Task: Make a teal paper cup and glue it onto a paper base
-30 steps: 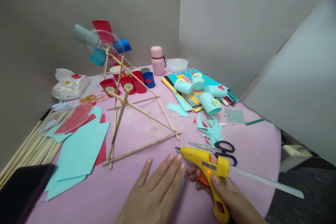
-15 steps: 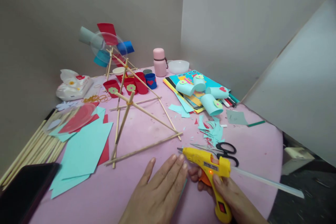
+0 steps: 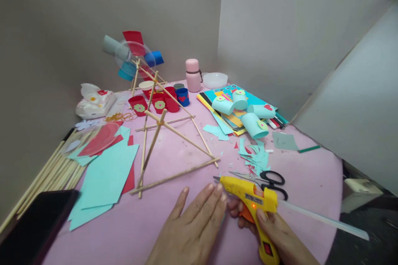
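Head view: across the pink table [image 3: 304, 169] from the wall, a person's left hand [image 3: 195, 223] lies palm down, fingers straight and together, thumb spread, over a blue-green piece [image 3: 223, 220] mostly hidden beneath it. The right hand [image 3: 276, 227] has its fingers wrapped around the handle of a yellow glue gun [image 3: 244, 190], whose nozzle points left, just beyond the left fingertips. A clear glue stick [image 3: 326, 216] juts from its back. Black-handled scissors [image 3: 273, 178] lie right behind it. Farther off stands a wooden stick frame [image 3: 150, 149], with light-blue sheets [image 3: 108, 174] to its left.
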